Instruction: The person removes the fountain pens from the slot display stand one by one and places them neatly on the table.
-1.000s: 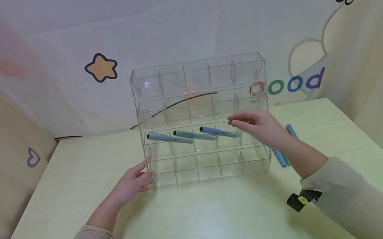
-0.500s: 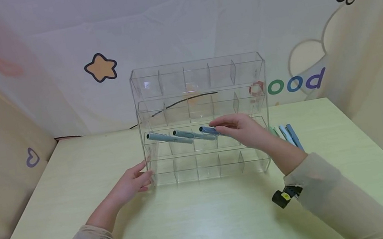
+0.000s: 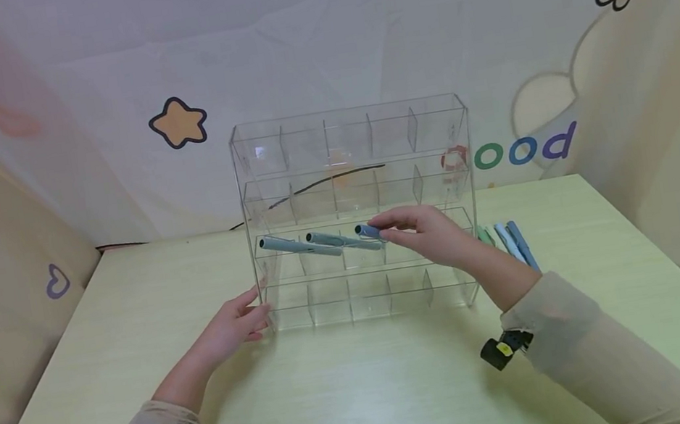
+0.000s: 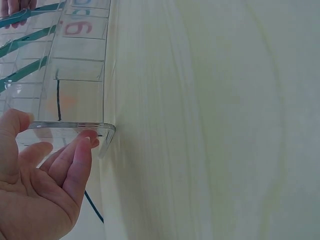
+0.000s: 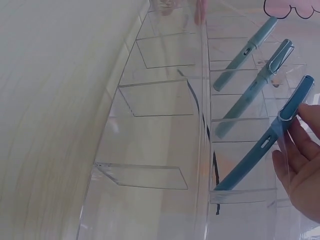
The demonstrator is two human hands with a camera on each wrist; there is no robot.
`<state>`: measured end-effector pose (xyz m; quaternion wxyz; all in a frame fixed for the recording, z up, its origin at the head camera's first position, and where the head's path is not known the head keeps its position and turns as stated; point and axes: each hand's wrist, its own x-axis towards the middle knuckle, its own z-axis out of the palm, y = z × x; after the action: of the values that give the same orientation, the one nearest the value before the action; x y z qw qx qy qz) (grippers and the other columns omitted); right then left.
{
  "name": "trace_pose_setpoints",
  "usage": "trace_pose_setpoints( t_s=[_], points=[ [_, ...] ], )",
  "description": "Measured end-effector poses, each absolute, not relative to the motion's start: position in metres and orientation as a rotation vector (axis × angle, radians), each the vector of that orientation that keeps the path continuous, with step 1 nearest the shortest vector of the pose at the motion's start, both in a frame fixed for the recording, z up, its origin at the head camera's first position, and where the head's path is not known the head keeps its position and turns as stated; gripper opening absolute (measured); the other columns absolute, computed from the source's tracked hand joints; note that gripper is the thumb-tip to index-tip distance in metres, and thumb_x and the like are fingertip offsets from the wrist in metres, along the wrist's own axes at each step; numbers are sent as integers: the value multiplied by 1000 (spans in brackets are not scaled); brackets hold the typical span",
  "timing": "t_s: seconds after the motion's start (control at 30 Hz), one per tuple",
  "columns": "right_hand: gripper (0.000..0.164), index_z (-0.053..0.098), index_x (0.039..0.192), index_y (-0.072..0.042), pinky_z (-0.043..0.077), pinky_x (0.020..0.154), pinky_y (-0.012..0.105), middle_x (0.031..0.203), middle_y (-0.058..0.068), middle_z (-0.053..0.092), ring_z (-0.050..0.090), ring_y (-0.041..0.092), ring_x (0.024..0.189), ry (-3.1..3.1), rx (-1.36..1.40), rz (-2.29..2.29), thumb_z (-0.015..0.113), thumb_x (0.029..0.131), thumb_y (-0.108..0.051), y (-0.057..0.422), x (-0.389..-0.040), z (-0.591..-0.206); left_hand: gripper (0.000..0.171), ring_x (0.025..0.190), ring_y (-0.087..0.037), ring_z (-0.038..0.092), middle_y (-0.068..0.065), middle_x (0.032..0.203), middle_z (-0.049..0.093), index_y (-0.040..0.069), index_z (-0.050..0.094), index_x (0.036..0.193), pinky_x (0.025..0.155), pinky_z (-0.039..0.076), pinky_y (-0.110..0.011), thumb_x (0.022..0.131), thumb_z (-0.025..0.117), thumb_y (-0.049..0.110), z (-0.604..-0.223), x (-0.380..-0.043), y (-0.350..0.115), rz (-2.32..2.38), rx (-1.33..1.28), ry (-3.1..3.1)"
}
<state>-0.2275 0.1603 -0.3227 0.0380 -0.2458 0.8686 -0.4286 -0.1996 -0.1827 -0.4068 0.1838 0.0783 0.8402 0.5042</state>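
While left hand (image 3: 240, 320) low at rack (image 3: 367, 271), right hand (image 3: 425, 232) higher at blue pen (image 5: 264, 141).

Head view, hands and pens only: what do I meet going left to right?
Left hand, first pale teal pen, second pale teal pen, darker blue pen, right hand, partly hidden green pen or pens, light-blue pen, outermost blue pen.

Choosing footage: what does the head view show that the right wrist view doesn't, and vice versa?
Only head: loose pens beside the clear rack, and the wrist cameras. Only right wrist: the barrel of the blue pen, hidden in the head view by the right hand. Both: the rack, its two paler pens, and that hand.
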Motion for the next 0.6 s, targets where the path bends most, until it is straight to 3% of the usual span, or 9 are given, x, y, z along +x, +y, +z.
trace_pose_setpoints(
  t_s=[0.6],
  points=[
    [24, 66, 110, -3, 50, 86, 35, 107, 7, 62, 60, 20, 96, 2801, -896, -1495, 64, 87, -5, 170, -218, -323, 60, 108, -32, 57, -28, 136, 42, 10, 21, 149, 87, 50, -40, 98, 48, 28, -413, -197, -181, 1418, 237, 2397]
  ],
)
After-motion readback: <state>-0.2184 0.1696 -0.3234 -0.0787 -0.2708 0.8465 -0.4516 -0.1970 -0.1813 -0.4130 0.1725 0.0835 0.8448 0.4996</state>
